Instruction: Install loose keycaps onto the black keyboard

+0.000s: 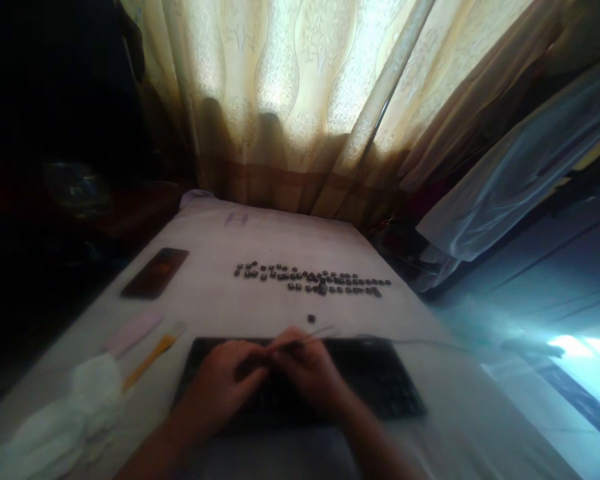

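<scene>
A black keyboard (370, 373) lies on the cloth-covered table, partly hidden beneath both hands. My left hand (227, 373) is over its left half, fingers bent and closed at the tips; whatever they pinch is too small and blurred to name. My right hand (307, 367) meets it fingertip to fingertip above the keyboard's middle. A thin, slender tool (323, 331) sticks out of my right hand toward the upper right. Just beyond the hands sits a single dark keycap (311, 319). Farther back, many loose keycaps (280, 275) are laid out in rough rows.
At the left are a dark phone (155, 273), a pink flat item (133, 333), a brush with a yellow-orange handle (150, 360) and a crumpled white cloth (70, 413). A cable (420, 342) runs off right. A curtain (280, 100) hangs behind the table.
</scene>
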`<state>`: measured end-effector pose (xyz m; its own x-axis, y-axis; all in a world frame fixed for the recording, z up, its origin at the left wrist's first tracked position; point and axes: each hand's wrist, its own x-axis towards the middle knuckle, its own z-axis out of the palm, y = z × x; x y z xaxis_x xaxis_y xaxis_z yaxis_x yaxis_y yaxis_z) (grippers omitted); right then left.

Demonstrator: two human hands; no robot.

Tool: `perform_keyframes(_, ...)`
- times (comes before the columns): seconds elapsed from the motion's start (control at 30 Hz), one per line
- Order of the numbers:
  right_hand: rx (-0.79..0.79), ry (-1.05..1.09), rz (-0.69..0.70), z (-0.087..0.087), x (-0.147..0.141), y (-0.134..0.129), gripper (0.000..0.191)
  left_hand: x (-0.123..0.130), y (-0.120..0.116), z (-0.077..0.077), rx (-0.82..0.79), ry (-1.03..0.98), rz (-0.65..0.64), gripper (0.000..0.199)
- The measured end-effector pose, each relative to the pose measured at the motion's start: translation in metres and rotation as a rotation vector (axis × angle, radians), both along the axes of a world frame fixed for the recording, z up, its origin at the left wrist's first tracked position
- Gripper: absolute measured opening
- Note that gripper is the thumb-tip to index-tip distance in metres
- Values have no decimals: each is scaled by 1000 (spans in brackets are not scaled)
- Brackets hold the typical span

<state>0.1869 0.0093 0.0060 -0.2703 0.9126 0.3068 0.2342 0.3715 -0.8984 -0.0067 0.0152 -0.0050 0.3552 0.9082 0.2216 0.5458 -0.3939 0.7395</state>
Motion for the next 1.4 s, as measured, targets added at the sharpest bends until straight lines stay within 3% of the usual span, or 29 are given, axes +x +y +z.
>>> perform_keyframes(0.17,-8,24,-71,-9,-3,6,12,-3,3,-1,-215,-89,-13,23)
perform_keyframes(0.27,-86,-4,-158,-7,1,21,16,-7,6,-6,-157,-90,47,27)
perform_keyframes(0.33,-143,-133,-221,-1,6,36,16,-8,7,-9,-73,-71,81,30)
perform_keyframes(0.4,-162,-413,-275,6,12,53,17,-9,7,-10,-22,-66,96,32)
perform_keyframes(0.5,-196,-790,-251,11,17,73,21,-7,7,-8,-50,-59,113,29)
perform_keyframes(0.7,-237,-902,-180,2,16,86,24,-8,8,-9,-89,-37,139,28)
perform_keyframes(0.83,-211,-912,-239,5,16,75,28,-10,9,-17,-70,-54,134,30)
perform_keyframes(0.93,-79,-779,-247,13,13,54,26,-9,10,-19,-88,-89,147,33)
perform_keyframes(1.03,37,-553,-62,20,6,26,27,-6,10,-15,-176,-177,123,34)
perform_keyframes(1.13,82,-494,40,20,-1,6,32,-3,7,-9,-296,-299,77,31)
perform_keyframes(1.4,210,-516,-59,13,-5,-13,25,1,3,-2,-496,-410,38,29)
